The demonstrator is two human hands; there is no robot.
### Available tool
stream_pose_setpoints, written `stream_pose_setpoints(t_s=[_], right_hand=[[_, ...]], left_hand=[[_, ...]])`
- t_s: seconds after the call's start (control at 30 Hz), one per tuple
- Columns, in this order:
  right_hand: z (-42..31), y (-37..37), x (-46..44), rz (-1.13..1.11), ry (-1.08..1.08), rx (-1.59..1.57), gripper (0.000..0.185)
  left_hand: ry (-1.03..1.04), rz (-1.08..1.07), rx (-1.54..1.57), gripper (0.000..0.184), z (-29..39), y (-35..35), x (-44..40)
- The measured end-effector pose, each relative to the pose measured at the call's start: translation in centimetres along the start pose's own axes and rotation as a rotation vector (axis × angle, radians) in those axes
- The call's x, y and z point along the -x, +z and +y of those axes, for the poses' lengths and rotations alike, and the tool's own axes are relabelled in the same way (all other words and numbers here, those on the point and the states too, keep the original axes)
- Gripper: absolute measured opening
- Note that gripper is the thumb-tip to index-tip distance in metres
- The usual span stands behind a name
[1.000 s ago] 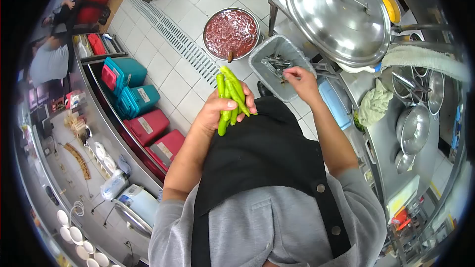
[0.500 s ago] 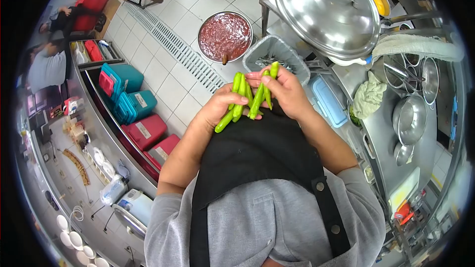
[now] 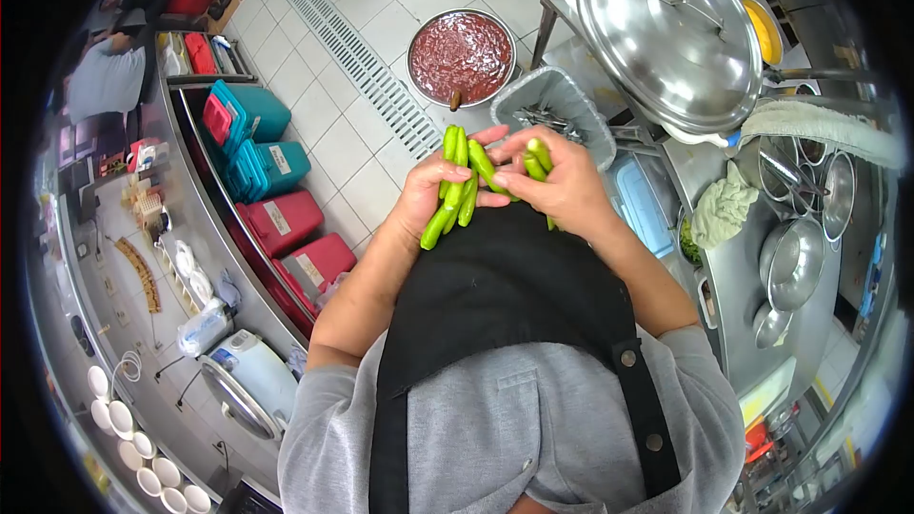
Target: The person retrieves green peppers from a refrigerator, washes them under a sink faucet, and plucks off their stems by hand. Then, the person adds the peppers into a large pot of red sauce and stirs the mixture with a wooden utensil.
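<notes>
Several long green peppers (image 3: 455, 171) lie in my left hand (image 3: 426, 192), with the thumb pressed across them. My right hand (image 3: 568, 186) is close beside it, thumb and fingers closed on other green peppers (image 3: 538, 160). One pepper (image 3: 482, 165) leans between the two hands. Both hands are held just above the black apron (image 3: 505, 276). Past them on the floor stands a round metal pot (image 3: 411, 62) of chunky red sauce, a brown handle end (image 3: 455, 100) sticking up at its near rim.
A lined bin (image 3: 600, 119) stands beyond my right hand, near a large lidded steel pot (image 3: 666, 33). Strainers (image 3: 793, 262) and a cloth (image 3: 724, 209) lie on the right counter. At left are teal tubs (image 3: 271, 167), red tubs (image 3: 286, 219) and a seated person (image 3: 107, 76).
My right hand has drawn slightly to the right, and its peppers have tilted and shifted within the fingers. The surroundings have moved a little in view as the head turned.
</notes>
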State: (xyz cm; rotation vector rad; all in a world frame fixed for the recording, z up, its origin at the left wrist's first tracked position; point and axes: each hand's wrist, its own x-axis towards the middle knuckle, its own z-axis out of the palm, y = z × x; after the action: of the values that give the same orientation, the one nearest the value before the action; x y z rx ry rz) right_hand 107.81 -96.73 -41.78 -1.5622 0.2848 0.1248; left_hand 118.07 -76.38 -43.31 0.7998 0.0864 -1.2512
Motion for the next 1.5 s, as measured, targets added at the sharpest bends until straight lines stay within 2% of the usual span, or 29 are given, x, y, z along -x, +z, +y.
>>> stream_pose_setpoints(t_s=[0.07, 0.1, 0.2, 0.3, 0.4, 0.53, 0.57, 0.67, 0.7, 0.8, 1.0, 1.03, 1.13, 1.23, 1.33, 1.37, 1.47, 1.5], right_hand=[[0.3, 1.1, -0.9, 0.105, -0.278, 0.327, 0.032], [0.0, 1.4, -0.8, 0.121, -0.304, 0.391, 0.038], [0.1, 1.3, -1.1, 0.041, -0.243, 0.429, 0.032], [1.3, 0.0, -1.4, -0.013, 0.010, -0.251, 0.023], [0.9, -2.9, -1.6, -0.043, 0.044, -0.166, 0.017], [0.7, -1.5, -2.7, -0.100, -0.324, 0.117, 0.016], [-0.6, -1.2, -2.6, -0.119, -0.210, 0.211, 0.016], [-1.0, -0.3, -3.3, -0.088, -0.405, 0.399, 0.022], [-1.0, -0.1, -3.4, -0.100, -0.397, 0.421, 0.028], [-1.2, 0.4, -3.5, -0.110, -0.374, 0.554, 0.027], [-0.7, 0.2, -4.4, -0.211, -0.085, 0.138, 0.028], [-0.5, 0.3, -4.5, -0.175, -0.128, 0.177, 0.026], [0.4, 0.2, -4.9, -0.182, -0.096, 0.125, 0.023], [-0.8, -1.2, -4.4, -0.093, 0.078, -0.107, 0.018], [-1.0, -3.3, -3.9, -0.142, 0.122, -0.035, 0.018], [-1.9, -3.5, -3.5, -0.192, 0.197, 0.070, 0.020], [0.1, -2.7, -3.4, -0.171, -0.365, 0.370, 0.024], [0.4, -2.6, -2.8, -0.181, -0.302, 0.382, 0.025]], left_hand=[[0.009, -0.019, 0.078, 0.093, -0.4, -0.2, 0.2], [0.007, -0.030, 0.105, 0.094, -0.6, -0.1, 0.2], [-0.029, -0.030, 0.054, 0.099, -0.5, 0.1, 0.5], [-0.023, -0.065, 0.015, 0.103, 0.1, 0.5, 0.8], [-0.012, -0.119, 0.034, 0.105, 0.5, 0.3, 0.8], [-0.029, -0.062, 0.067, 0.102, 0.4, 0.3, 0.8], [-0.020, -0.060, 0.032, 0.101, 0.5, 0.2, 0.7], [-0.001, -0.044, -0.067, 0.099, 0.7, 0.5, 0.8], [0.007, -0.036, -0.102, 0.099, 1.0, 0.9, 0.8], [0.016, -0.023, -0.194, 0.100, 0.8, 0.8, 0.7], [-0.017, 0.010, -0.263, 0.100, 0.7, 0.2, 1.4], [-0.039, 0.007, -0.255, 0.100, 0.7, 0.1, 1.4], [-0.028, -0.077, -0.248, 0.097, 1.1, 0.4, 1.3], [-0.044, -0.065, -0.243, 0.087, 1.2, 0.5, 1.8], [-0.055, -0.035, -0.336, 0.074, 1.1, -0.9, 1.6], [-0.041, 0.021, -0.343, 0.063, 1.0, -0.2, 1.7], [-0.081, -0.010, -0.400, 0.049, 1.3, 0.4, 1.4], [-0.082, -0.004, -0.457, 0.045, 1.3, 0.6, 1.4]])
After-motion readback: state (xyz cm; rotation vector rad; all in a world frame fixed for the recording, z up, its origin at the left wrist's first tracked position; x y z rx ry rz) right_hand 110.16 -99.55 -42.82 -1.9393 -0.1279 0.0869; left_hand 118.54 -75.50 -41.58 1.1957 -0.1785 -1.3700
